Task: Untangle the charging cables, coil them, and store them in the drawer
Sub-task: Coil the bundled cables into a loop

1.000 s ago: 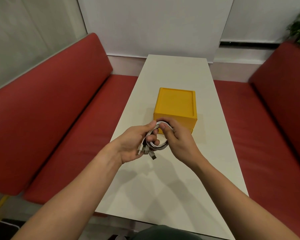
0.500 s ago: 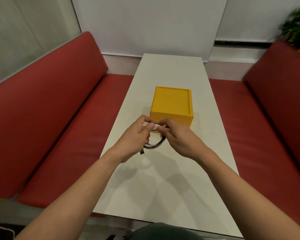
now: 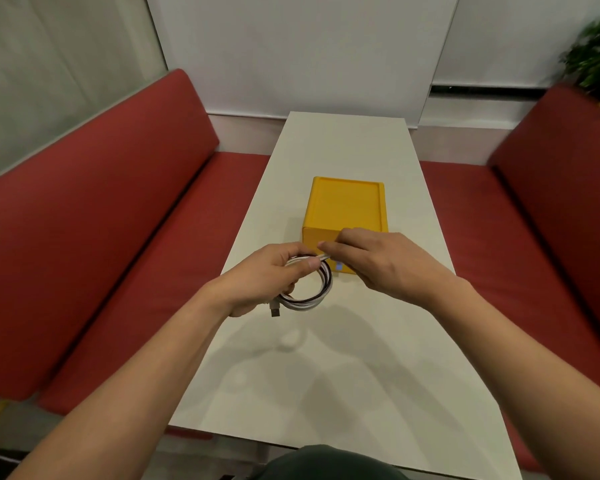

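Observation:
A coil of white and dark charging cables (image 3: 314, 296) hangs above the white table (image 3: 347, 358), just in front of the yellow drawer box (image 3: 347, 204). My left hand (image 3: 267, 278) grips the coil at its top left, with a USB plug (image 3: 275, 311) dangling below it. My right hand (image 3: 378, 261) pinches a cable end at the coil's top, right in front of the box's front face. The drawer front is mostly hidden behind my right hand; I cannot tell whether it is open.
Red padded benches run along both sides of the table, one on the left (image 3: 101, 244) and one on the right (image 3: 551, 220). A green plant (image 3: 596, 60) stands at the back right. White wall panels close off the far end.
Both hands moved slightly closer to the yellow box. My right hand shifted right and now pinches a cable end at the coil's top, and the coil hangs lower from my left hand.

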{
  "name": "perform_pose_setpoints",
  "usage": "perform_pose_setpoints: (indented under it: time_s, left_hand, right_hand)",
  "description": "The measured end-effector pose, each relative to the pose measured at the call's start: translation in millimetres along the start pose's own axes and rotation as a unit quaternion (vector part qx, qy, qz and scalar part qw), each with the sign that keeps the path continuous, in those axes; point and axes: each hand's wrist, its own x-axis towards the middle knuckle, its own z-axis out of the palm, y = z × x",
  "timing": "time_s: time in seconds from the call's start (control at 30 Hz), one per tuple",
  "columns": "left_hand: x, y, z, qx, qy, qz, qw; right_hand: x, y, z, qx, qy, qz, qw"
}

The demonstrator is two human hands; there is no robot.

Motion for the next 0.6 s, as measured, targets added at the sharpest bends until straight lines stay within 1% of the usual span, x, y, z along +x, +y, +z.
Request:
perform_pose_setpoints:
  time_s: [0.1,0.17,0.23,0.3,0.33,0.4,0.43,0.6]
  left_hand:
    - [1,3,0,-0.011,0.0,0.015,1.0]
    - [3,4,3,-0.017,0.014,0.032,0.999]
    - [5,4,7,-0.024,0.037,0.042,0.998]
    - [6,1,9,-0.032,0.049,0.045,0.997]
    - [7,0,9,-0.036,0.05,0.046,0.997]
    - [7,-2,10,-0.038,0.052,0.048,0.997]
    - [7,-2,10,-0.035,0.053,0.05,0.997]
    - [8,-3,12,-0.026,0.042,0.076,0.996]
  right_hand:
    - [-1,6,10,-0.028,0.041,-0.003,0.999]
    - [-3,6,19,-0.024,0.062,0.036,0.997]
    - [-3,-2,27,0.002,0.078,0.101,0.992]
    - [-1,-10,32,0.062,0.075,0.168,0.981]
    - [1,-13,34,0.115,0.061,0.195,0.972]
    - [3,-15,35,0.234,0.027,0.23,0.944]
    - [4,-15,34,0.274,0.017,0.244,0.93]
    - [3,-14,30,0.364,0.011,0.285,0.887]
